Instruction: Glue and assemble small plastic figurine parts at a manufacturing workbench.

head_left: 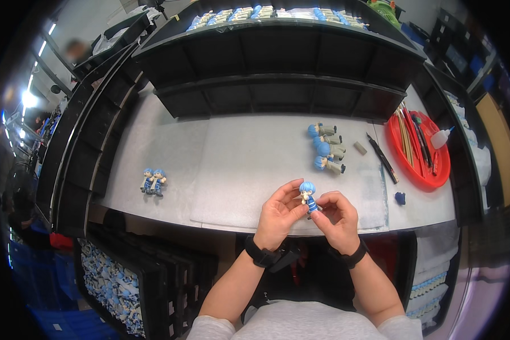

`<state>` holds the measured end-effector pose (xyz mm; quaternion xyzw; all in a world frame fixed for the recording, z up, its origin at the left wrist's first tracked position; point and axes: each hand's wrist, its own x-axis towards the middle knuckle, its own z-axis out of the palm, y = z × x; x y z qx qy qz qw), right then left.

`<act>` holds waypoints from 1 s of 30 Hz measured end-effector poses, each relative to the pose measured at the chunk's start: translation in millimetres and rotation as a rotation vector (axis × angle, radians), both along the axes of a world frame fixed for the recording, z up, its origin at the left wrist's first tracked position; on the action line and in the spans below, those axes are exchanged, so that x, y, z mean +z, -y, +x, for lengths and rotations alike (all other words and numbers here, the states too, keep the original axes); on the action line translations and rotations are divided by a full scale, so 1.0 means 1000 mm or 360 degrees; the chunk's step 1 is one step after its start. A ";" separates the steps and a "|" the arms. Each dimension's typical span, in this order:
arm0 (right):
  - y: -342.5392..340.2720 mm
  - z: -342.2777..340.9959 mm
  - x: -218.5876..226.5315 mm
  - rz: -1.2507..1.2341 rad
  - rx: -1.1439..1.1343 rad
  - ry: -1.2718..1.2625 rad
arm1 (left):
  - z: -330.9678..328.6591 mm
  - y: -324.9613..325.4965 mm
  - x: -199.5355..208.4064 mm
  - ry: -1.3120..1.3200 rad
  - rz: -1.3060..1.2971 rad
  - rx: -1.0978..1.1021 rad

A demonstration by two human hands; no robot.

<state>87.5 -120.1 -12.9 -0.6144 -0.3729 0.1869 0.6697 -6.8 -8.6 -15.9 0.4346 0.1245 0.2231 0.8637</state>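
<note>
The smooth grey counter [249,164] bears stacked black panelled crates [289,62], behind and left of a rounded, glossy red tray [426,182]. Left of that tray, the left hand [276,215] and right hand [340,222], fingers half curled, pinch a blue-haired figurine [307,188], partly covering its sides. Also left of the tray lie a slim black tool [383,158], four similar figurines [324,149] and a small grey block [360,148].

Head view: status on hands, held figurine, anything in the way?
Left hand, right hand: both on the figurine. Held roughly upright, blue hair up. Four figurines lie beyond, apart from both hands.
</note>
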 end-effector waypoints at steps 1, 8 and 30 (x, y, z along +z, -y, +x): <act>0.000 0.000 0.000 -0.0002 0.0003 0.0002 | 0.000 0.000 0.000 0.0006 0.0000 -0.0005; 0.000 0.001 -0.002 -0.0009 0.0017 0.0015 | 0.000 0.000 -0.001 -0.0010 -0.0008 -0.0006; 0.005 0.016 0.025 -0.0096 0.0165 -0.0384 | -0.007 -0.009 0.001 -0.0030 -0.0021 -0.0333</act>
